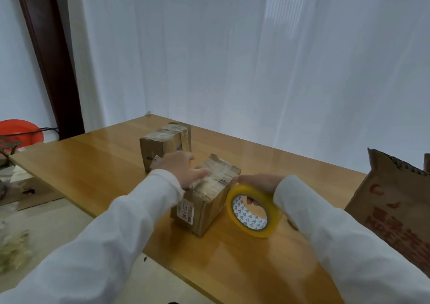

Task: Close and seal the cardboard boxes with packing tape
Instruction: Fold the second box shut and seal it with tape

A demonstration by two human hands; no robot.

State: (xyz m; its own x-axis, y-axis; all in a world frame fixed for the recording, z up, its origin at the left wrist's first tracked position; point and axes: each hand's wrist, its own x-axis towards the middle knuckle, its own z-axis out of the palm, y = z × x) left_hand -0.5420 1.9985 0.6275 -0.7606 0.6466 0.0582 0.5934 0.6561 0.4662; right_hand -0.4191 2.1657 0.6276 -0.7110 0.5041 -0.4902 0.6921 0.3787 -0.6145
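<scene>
- Near box point(204, 201): small cardboard box, standing on the wooden table point(93, 164) at centre, flaps down, top crossed with clear tape; white label on the near-left side.
- Left hand point(183, 170): resting flat on the top of the near box, fingers straight and together, pressing the taped seam; white sleeve point(121, 222) reaching in from the near left.
- Tape roll point(253, 210): yellowish packing tape on a white printed core, standing on edge and tilted, just right of the near box and close against its right side; whether touching the box cannot be told.
- Right hand point(260, 182): gripping the roll from above, fingers curled over the rim, one fingertip visible through the core hole; white sleeve coming in from the near right.
- Far box point(165, 143): second small cardboard box, just beyond and left of the near one, closed, tape wrapped over its top and right side; partly hidden behind the left hand.
- Large box point(395, 201): brown cardboard with red print, at the right edge of the table, torn corrugated top edge, only partly in view.
- Red round object point(21, 130): beyond the table's far-left corner, type not clear.
- White curtain point(232, 59): hanging behind the table across the far side.
- Flat cardboard sheet point(30, 194): lying on the floor left of the table.
</scene>
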